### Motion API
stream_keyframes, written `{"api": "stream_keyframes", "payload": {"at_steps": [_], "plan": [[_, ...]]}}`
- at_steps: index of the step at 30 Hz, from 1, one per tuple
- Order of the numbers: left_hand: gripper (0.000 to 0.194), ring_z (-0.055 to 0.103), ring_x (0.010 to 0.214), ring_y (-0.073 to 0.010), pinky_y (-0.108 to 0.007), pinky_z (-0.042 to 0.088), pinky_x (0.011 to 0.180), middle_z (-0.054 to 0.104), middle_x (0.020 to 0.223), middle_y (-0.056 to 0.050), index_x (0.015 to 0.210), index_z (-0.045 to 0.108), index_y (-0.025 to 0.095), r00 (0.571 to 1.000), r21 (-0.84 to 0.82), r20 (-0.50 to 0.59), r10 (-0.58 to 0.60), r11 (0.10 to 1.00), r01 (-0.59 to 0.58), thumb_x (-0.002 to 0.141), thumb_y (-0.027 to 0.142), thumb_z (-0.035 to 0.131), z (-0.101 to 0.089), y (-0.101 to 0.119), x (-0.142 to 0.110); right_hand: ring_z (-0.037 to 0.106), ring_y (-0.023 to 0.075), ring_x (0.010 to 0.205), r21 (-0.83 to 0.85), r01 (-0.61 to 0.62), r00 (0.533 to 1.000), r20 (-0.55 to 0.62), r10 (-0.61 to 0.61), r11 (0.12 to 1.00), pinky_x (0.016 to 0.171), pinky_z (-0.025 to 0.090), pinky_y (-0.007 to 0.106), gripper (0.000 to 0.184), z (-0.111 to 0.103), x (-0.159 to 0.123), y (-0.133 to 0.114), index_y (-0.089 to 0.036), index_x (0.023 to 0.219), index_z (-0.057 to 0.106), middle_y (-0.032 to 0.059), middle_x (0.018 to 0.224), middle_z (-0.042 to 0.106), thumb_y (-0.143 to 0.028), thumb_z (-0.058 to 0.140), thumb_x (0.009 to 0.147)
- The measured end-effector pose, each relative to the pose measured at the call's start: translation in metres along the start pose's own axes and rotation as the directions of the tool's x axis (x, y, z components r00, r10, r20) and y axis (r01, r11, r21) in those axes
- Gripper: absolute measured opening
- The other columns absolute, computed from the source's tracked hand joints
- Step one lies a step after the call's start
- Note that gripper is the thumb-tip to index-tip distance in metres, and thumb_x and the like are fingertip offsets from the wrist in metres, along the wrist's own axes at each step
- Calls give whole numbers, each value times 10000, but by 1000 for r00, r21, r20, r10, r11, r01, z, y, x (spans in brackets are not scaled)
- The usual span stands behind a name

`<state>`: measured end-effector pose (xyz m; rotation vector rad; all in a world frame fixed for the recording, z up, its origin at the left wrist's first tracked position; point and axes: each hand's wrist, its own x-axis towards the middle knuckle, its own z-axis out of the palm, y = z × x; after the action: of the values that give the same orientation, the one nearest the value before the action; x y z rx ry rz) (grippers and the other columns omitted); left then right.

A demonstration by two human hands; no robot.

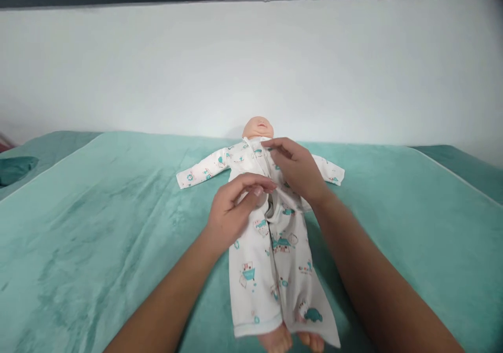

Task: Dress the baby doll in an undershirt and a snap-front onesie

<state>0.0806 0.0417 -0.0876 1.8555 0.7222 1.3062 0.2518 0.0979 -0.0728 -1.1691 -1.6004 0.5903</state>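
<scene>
A baby doll lies on its back, head toward the wall and bare feet toward me. It wears a white long-sleeved romper printed with teal boats and animals, its sleeves spread to both sides. My left hand is at the belly, thumb and fingers closed together at the edge of the romper's front flap, just above a gap in the cloth. Over the chest, near the collar, my right hand is loosely curved with its index finger stretched out; its thumb is hidden. I see nothing held in it.
A soft teal cover spreads beneath the doll, with slight creases on the left. Behind it rises a white wall with a dark band along the top. Darker teal fabric lies at the far left edge.
</scene>
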Motion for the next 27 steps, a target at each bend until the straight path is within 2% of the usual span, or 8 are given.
{"api": "stream_keyframes", "payload": {"at_steps": [4, 6, 8, 12, 15, 17, 23, 27], "plan": [[184, 648, 956, -160, -312, 507, 861, 706, 979, -40, 994, 671, 205, 997, 141, 7, 74, 987, -74, 911, 121, 530, 8, 12, -54, 617, 186, 1007, -12, 121, 969, -217, -120, 993, 883, 485, 367, 235, -5, -21, -9, -205, 1001, 639, 46, 1067, 685, -166, 456, 860], [243, 623, 998, -165, -326, 498, 890, 689, 1003, -43, 1038, 645, 211, 988, 229, 13, 153, 962, -152, 885, 62, 529, 12, 18, -94, 602, 185, 970, -121, 213, 920, -310, -241, 970, 851, 482, 358, 206, -13, -52, -7, -209, 951, 615, 47, 999, 661, -146, 437, 868], [293, 587, 1069, -174, -329, 483, 923, 645, 1095, -61, 1096, 621, 217, 991, 386, -21, 136, 915, -117, 872, 49, 536, 13, 24, -134, 584, 183, 906, -215, 243, 901, -311, -302, 946, 828, 472, 354, 161, -24, -97, -1, -214, 885, 583, 39, 919, 619, -138, 442, 867], [357, 554, 1115, -176, -313, 481, 937, 556, 1191, -74, 1226, 563, 244, 990, 573, -141, 3, 816, 79, 884, 145, 580, 15, 31, -187, 566, 166, 808, -125, -87, 994, -75, 78, 988, 728, 486, 307, 97, -49, -206, 10, -226, 983, 542, 24, 898, 585, -218, 496, 898], [393, 538, 1125, -194, -338, 471, 942, 543, 1209, -74, 1262, 535, 258, 994, 628, -109, 5, 775, 65, 879, 206, 606, 27, 37, -193, 581, 183, 913, -96, -193, 971, 127, 204, 976, 816, 487, 328, 250, -56, -259, 5, -241, 1136, 513, 42, 1017, 603, -238, 536, 887], [384, 520, 1141, -217, -374, 450, 955, 558, 1210, -73, 1239, 542, 253, 998, 660, -63, 30, 751, 19, 867, 248, 634, 41, 43, -185, 576, 198, 944, -123, -198, 962, 164, 217, 972, 847, 472, 346, 301, -55, -271, -3, -244, 1154, 520, 45, 1035, 611, -249, 583, 860], [242, 546, 1067, -237, -469, 371, 990, 642, 1085, -47, 1068, 589, 219, 1000, 720, -17, -22, 693, 27, 857, 319, 652, 88, 52, -160, 566, 200, 818, -230, -68, 987, 126, 99, 971, 789, 428, 354, 186, -42, -257, -5, -223, 1017, 607, 25, 876, 630, -250, 618, 833], [185, 573, 982, -217, -487, 342, 1007, 662, 992, -31, 983, 588, 213, 993, 683, -105, -49, 722, 108, 864, 342, 646, 100, 49, -159, 536, 163, 751, -29, -11, 997, 75, 13, 1000, 696, 407, 292, 63, -44, -255, 1, -217, 874, 613, 8, 813, 578, -234, 553, 880]]}}
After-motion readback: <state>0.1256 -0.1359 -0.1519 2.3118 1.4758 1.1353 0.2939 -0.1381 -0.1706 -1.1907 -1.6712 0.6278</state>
